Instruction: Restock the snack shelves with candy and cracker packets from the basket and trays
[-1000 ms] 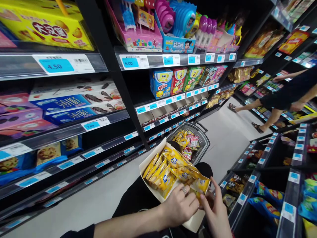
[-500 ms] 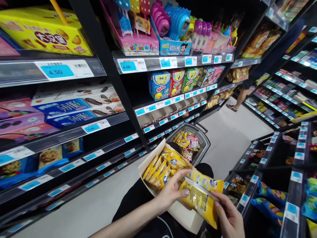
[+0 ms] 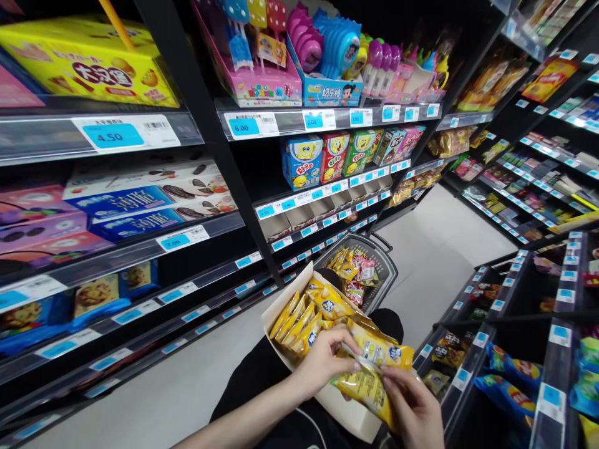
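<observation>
The left hand (image 3: 325, 362) and the right hand (image 3: 412, 408) were both clamped on a bunch of yellow snack packets (image 3: 374, 368), held just above the near end of an open cardboard box (image 3: 346, 408) that rested on the person's lap. The left hand's fingers (image 3: 344, 340) curled over the top of the bunch; the right hand gripped its lower edge from five o'clock. More yellow packets (image 3: 311, 312) filled the box toward eleven o'clock. A black shopping basket (image 3: 381, 271) with mixed snacks stood on the floor (image 3: 435, 249) at twelve o'clock, just beyond the box. Shelves (image 3: 187, 237) of biscuit boxes ran along at nine o'clock.
</observation>
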Tool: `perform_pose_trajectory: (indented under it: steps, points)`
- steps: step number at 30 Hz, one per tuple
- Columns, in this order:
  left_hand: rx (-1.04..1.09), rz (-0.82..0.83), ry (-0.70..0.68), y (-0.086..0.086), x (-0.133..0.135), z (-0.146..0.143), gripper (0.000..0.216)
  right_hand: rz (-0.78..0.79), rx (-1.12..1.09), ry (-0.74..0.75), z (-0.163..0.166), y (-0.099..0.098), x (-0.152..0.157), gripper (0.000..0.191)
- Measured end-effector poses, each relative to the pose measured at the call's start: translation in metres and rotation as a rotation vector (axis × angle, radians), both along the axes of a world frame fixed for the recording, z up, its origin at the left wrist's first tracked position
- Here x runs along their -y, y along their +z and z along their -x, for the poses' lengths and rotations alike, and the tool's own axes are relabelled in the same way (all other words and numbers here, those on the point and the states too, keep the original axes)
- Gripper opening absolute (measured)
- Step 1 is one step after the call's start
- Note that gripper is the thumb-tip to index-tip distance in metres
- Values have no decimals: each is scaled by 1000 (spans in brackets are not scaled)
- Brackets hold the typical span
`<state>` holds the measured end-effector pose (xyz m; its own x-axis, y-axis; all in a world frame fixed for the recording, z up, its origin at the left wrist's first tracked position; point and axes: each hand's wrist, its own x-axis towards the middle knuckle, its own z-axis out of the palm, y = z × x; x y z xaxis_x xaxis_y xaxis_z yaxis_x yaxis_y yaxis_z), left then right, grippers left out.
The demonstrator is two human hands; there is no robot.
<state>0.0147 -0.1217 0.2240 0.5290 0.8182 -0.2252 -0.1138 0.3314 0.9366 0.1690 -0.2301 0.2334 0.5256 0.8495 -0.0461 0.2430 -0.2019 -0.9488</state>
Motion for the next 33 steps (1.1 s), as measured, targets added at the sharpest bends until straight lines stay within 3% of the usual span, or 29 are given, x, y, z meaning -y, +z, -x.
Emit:
perform_pose_trajectory:
  steps: [5, 9, 16, 21, 28, 31, 33]
  points:
    - [-5, 113, 72, 2, 1, -2, 11, -55, 90, 118, -4, -2, 0, 17]
    - [-38, 32, 74, 4, -1, 1, 11, -76, 106, 180, -6, 2, 0, 18]
    - [-223, -172, -59, 15, -4, 10, 20, -77, 70, 35, 5, 9, -1, 26]
    - [-199, -168, -86, 18, -5, 13, 15, -99, 47, -83, 16, 11, -2, 26]
    - [-198, -152, -132, 7, -13, 14, 22, -279, 218, -74, 25, 12, -4, 19]
    - [-282, -213, -187, 9, -19, 17, 32, -270, 280, -68, 29, 6, -4, 22]
    - [-343, -258, -141, 11, -23, 19, 38, -221, 251, -43, 29, 0, -2, 14]
